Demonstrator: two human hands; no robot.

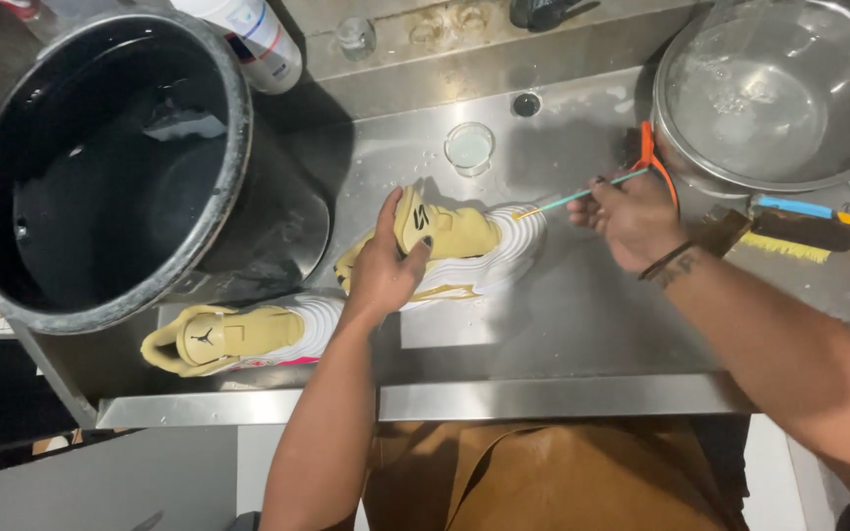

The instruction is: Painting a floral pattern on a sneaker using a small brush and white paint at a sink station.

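Left hand (386,265) steadies tan shoe (464,241); right hand (632,218) apparently holds thin brush (582,196).

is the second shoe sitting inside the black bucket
No, the second shoe lies on the steel counter beside the black bucket, while the left hand holds the other shoe.

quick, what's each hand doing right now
Left hand: closed around the tan and white shoe, holding it steady.
Right hand: closed on a thin teal brush touching the shoe.
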